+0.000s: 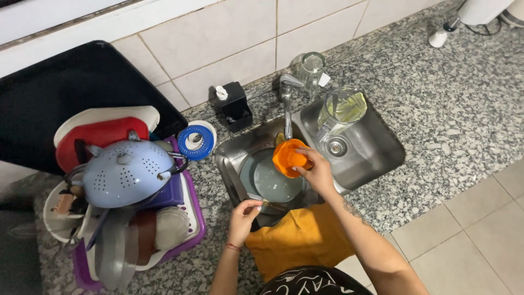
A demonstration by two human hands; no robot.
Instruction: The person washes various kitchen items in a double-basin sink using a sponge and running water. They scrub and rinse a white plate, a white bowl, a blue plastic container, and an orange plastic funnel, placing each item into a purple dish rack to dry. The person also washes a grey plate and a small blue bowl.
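My right hand [317, 170] grips an orange plastic cup [287, 157], tilted on its side under the tap [286, 104] over the steel sink [371, 158]. My left hand [244, 213] is at the sink's near edge, fingers pinched on a slim utensil handle [261, 201] that lies into the basin. A round grey-green plate or lid [273, 183] lies in the sink below the cup. A clear blender jug [341, 112] stands in the sink's right part beside the drain [336, 146].
A dish rack [194, 218] on the left is piled with a pale blue colander [128, 172], red board and bowls. A black soap dispenser [233, 105], a blue-and-white round lid [195, 141], a glass jar [312, 68] and a black tray [65, 93] sit on the granite counter [453, 109].
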